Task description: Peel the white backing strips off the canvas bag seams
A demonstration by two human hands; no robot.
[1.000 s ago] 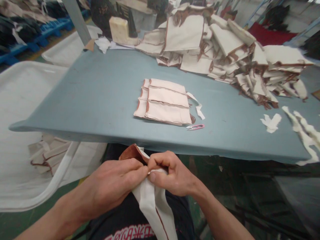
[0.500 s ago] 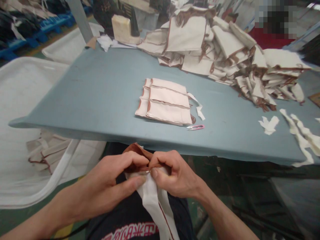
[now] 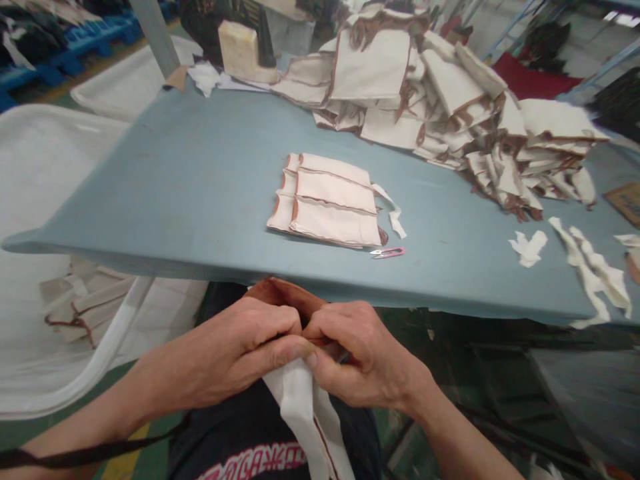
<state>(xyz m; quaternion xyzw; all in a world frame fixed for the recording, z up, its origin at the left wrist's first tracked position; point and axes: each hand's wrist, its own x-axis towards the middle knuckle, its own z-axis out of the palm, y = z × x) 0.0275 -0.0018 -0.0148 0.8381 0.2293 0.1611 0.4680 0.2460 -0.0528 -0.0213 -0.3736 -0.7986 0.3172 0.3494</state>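
- At six o'clock, before the near edge of the surface (image 3: 200, 187), the cloth (image 3: 299, 400) is hanging down.
- The left hand (image 3: 257, 348) is pinching it between thumb and curled fingers.
- The right hand (image 3: 361, 355) is pinching it likewise, thumb tips meeting.
- Near the clock's centre, a stack (image 3: 337, 207) is lying flat, snips (image 3: 393, 253) resting at its four o'clock.
- At one o'clock, a pile (image 3: 373, 67) is sprawling; at three, scraps (image 3: 529, 251) are lying.
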